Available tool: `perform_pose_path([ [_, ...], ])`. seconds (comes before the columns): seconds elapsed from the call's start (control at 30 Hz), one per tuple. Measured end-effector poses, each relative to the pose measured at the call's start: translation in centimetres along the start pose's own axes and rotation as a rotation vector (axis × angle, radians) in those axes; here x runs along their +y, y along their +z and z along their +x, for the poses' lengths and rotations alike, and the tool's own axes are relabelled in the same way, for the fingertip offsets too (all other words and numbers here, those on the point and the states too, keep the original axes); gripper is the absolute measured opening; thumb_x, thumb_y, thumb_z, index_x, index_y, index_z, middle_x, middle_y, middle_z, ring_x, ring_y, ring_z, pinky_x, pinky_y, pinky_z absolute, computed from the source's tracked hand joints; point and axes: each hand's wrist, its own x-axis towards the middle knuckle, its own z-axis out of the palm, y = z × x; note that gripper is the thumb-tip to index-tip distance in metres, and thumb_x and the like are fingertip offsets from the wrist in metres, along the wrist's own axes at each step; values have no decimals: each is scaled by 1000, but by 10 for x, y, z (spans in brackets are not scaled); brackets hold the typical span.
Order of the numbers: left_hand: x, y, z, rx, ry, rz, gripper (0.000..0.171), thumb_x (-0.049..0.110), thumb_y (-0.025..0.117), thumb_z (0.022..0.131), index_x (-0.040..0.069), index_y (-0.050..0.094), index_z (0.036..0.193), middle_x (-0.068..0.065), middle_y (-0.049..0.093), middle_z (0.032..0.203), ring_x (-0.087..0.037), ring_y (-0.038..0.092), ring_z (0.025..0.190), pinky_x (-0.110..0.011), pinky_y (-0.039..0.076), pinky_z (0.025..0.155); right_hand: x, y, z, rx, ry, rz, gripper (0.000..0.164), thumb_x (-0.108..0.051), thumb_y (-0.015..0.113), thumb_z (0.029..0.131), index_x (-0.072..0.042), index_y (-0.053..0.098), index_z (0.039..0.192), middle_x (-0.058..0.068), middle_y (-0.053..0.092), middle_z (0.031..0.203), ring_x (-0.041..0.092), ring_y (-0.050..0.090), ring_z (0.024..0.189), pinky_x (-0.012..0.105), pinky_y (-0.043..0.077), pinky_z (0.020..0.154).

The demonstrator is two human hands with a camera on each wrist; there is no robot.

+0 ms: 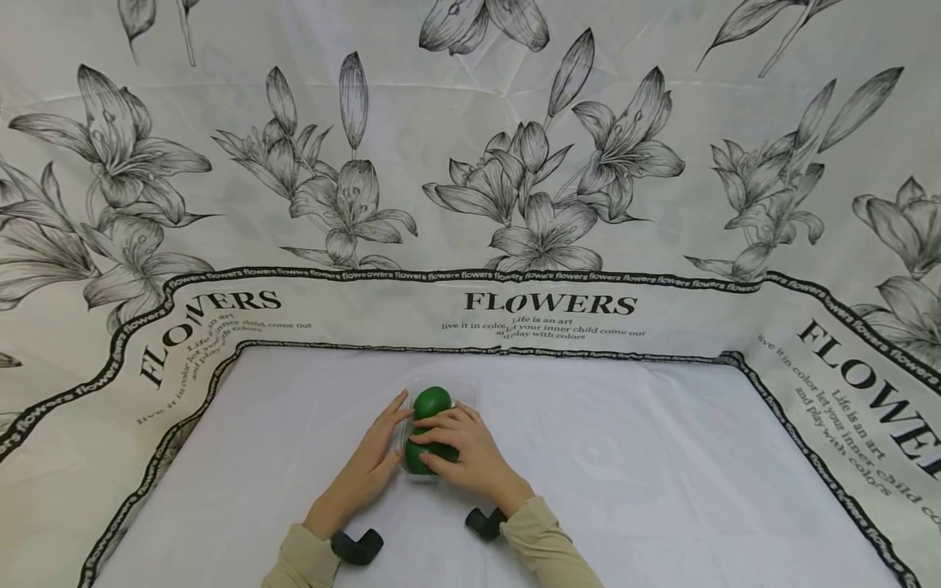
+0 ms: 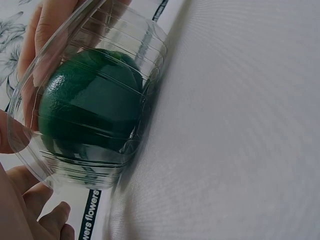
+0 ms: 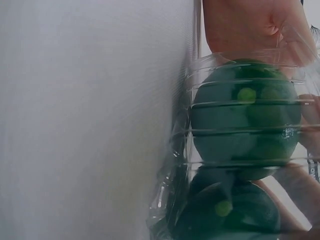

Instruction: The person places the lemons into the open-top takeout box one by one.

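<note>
A clear plastic container (image 1: 408,475) stands on the white cloth with several round green limes (image 1: 431,402) in it. My left hand (image 1: 365,461) lies along its left side with the fingers nearly straight, the thumb at the rim. Over the container, my right hand (image 1: 466,451) reaches in from the right, thumb and fingers around a lime partly hidden under them. Through the ribbed wall in the left wrist view, one glossy lime (image 2: 90,105) shows, with fingers behind it. Two limes (image 3: 245,125) show through the plastic in the right wrist view.
White cloth (image 1: 625,474) covers the table around the container. A floral curtain (image 1: 544,204) with black trim and "FLOWERS" lettering rises behind and at both sides. Black wrist-worn pieces (image 1: 357,546) sit below both wrists, close to the cloth.
</note>
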Motion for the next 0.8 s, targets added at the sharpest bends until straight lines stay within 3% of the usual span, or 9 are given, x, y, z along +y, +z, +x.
perform_pose_path([
  [0.3,1,0,-1,0,-5,2,62,-5,51,86,1,40,147,-14,20,163,-31,19,149,-66,23,111,0,0,0,11,1,38,22,-20,71,89,-15,76,110,5,69,123,28,58,117,63,30,109],
  [0.57,-1,-1,-1,-22,-20,20,54,3,51,95,6,39,148,-13,19,164,-30,18,150,-60,22,114,6,3,0,163,-110,94,14,-6,70,87,-11,77,98,4,73,109,25,64,107,60,40,100],
  [0.8,0,0,-1,8,3,53,48,12,49,101,1,40,147,-15,22,162,-33,22,148,-64,24,111,3,1,2,289,-52,262,21,13,70,81,0,74,97,17,72,107,36,63,104,52,45,99],
])
